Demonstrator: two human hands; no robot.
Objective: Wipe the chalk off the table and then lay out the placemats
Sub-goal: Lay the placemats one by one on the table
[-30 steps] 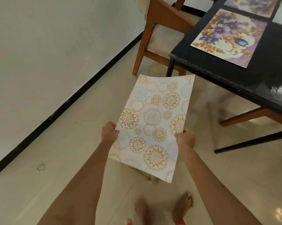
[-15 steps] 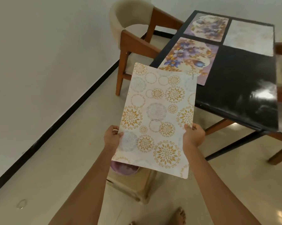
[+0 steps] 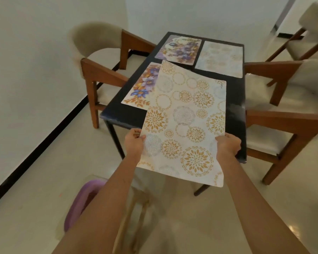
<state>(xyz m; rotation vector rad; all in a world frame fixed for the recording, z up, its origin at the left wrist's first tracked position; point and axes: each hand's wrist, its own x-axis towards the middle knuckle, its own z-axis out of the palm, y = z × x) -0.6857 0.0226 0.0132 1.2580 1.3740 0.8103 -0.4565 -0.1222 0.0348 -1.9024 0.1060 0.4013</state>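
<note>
I hold a white placemat with gold and grey circle patterns (image 3: pixel 185 121) out over the near right part of the black table (image 3: pixel 123 118). My left hand (image 3: pixel 134 143) pinches its left edge and my right hand (image 3: pixel 227 145) grips its right edge. Three placemats lie on the table: a purple floral placemat (image 3: pixel 141 88) at the near left, partly hidden by the held mat, another floral placemat (image 3: pixel 178 49) at the far left, and a pale patterned placemat (image 3: pixel 220 58) at the far right.
A wooden chair with a beige seat (image 3: pixel 99 70) stands left of the table, two more chairs (image 3: pixel 282 107) on the right. A purple basin (image 3: pixel 81 200) sits on a low wooden stool (image 3: pixel 134 208) by my left arm. A white wall with a black skirting runs along the left.
I have turned toward the table and brought the circle-patterned placemat forward, from above the floor to above the table's near right part. Both hands keep their hold on it.
</note>
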